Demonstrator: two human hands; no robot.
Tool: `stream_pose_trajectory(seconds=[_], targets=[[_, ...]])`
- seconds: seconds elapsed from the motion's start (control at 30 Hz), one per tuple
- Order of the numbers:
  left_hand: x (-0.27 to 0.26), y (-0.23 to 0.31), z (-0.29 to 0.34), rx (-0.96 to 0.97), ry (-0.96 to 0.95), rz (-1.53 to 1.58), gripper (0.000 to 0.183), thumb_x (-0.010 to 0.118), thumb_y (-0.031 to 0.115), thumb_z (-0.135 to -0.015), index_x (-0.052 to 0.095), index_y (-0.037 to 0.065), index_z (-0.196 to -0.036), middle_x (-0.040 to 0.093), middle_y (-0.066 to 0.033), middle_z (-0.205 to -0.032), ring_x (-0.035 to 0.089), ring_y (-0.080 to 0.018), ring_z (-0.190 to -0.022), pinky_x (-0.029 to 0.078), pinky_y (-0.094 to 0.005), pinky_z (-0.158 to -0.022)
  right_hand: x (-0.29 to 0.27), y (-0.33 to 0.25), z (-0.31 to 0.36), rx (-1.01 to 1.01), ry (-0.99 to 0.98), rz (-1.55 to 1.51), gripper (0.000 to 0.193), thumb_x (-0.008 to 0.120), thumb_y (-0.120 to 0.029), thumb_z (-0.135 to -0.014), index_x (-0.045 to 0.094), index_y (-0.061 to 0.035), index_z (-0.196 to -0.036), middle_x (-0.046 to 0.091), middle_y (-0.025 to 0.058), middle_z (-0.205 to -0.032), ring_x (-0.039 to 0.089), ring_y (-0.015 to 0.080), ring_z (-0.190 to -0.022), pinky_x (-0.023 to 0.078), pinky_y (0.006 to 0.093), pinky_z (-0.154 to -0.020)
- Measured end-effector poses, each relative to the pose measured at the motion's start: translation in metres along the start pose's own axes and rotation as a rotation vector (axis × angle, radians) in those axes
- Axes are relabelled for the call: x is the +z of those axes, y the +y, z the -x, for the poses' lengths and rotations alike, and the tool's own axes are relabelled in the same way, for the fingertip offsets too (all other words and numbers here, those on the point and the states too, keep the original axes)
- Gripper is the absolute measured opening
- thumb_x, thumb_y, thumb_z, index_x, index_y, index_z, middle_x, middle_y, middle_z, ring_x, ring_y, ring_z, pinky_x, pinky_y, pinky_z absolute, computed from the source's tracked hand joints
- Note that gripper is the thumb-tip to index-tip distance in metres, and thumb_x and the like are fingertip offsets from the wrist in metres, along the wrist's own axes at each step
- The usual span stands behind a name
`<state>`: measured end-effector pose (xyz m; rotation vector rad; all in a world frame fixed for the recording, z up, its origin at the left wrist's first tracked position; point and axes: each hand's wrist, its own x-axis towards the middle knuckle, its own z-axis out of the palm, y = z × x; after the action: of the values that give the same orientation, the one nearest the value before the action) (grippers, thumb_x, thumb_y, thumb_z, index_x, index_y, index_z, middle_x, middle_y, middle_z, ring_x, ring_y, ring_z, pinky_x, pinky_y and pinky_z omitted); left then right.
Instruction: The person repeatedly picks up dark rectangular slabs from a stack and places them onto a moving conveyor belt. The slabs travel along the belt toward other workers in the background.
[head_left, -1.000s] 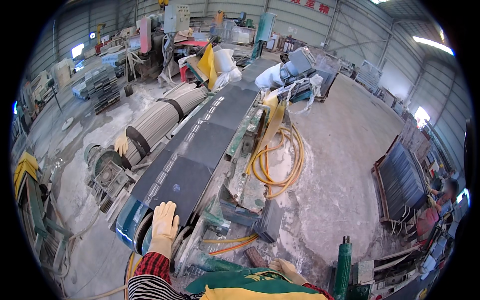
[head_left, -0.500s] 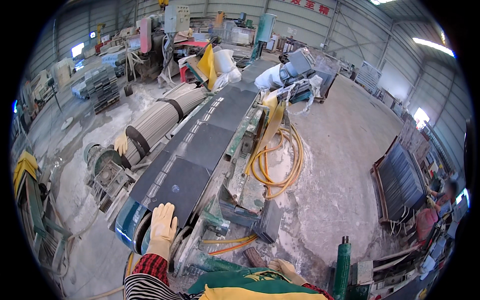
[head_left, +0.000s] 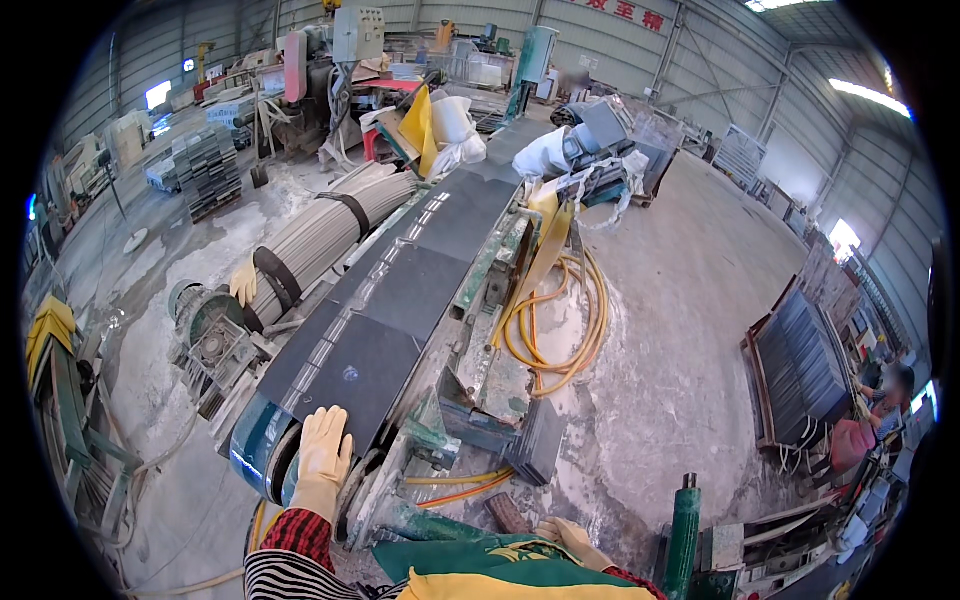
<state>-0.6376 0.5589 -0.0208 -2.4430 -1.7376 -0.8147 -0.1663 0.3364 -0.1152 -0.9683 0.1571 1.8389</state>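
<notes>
My left hand (head_left: 325,449), in a pale yellow rubber glove, lies with its fingers stretched out flat on the near edge of a dark grey stone slab (head_left: 362,352). That slab rests at the near end of a long conveyor (head_left: 262,440) with a blue rounded end. More dark slabs (head_left: 432,238) follow it in a row toward the far end, bright reflections along them. Low in front of my green and yellow apron (head_left: 470,565) is my right hand (head_left: 570,538), gloved alike, fingers loosely extended and holding nothing visible. A reddish-brown block (head_left: 508,514) lies just left of it.
A green metal frame (head_left: 428,432) flanks the conveyor's right side, with coiled yellow hose (head_left: 560,330) on the floor. A motor (head_left: 212,340) and ribbed roller (head_left: 325,235) stand left. At the right, a person (head_left: 885,400) is beside a rack of dark slabs (head_left: 805,350).
The view has shifted very slightly. Both my hands and the slabs keep their places, while the person at the far right has moved a little.
</notes>
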Motion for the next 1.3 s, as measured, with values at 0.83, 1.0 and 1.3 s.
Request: stream_pose_trajectory(seconds=[0.83, 1.0, 1.3], targets=[[-0.011, 0.001, 0.013, -0.023, -0.041, -0.005, 0.047, 0.062, 0.019, -0.091, 0.056, 0.006, -0.136, 0.055, -0.0150, -0.142, 0.045, -0.0360, -0.137, 0.026, -0.0506, -0.120, -0.017, 0.002, -0.007, -0.001, -0.079, -0.076, 0.028, 0.035, -0.009, -0.104, 0.038, -0.0092, -0.077, 0.029, -0.0018, -0.071, 0.030, 0.0120, -0.061, 0.029, 0.0269, -0.058], [-0.014, 0.002, 0.018, -0.028, -0.040, -0.042, 0.047, 0.062, 0.017, -0.091, 0.056, 0.005, -0.136, 0.055, -0.0148, -0.141, 0.045, -0.0361, -0.136, 0.025, -0.0506, -0.120, -0.016, 0.003, -0.011, -0.013, 0.009, -0.006, 0.028, 0.035, -0.010, -0.104, 0.038, -0.0094, -0.077, 0.029, -0.0017, -0.070, 0.029, 0.0118, -0.060, 0.028, 0.0269, -0.057], [-0.017, 0.003, 0.022, -0.032, -0.042, -0.037, 0.047, 0.063, 0.017, -0.091, 0.056, 0.006, -0.136, 0.056, -0.0147, -0.141, 0.045, -0.0359, -0.137, 0.024, -0.0515, -0.120, -0.017, 0.004, -0.010, -0.031, 0.045, -0.034, 0.024, 0.043, -0.005, -0.102, 0.038, -0.0094, -0.079, 0.032, -0.0006, -0.072, 0.032, 0.0108, -0.060, 0.033, 0.0250, -0.056]])
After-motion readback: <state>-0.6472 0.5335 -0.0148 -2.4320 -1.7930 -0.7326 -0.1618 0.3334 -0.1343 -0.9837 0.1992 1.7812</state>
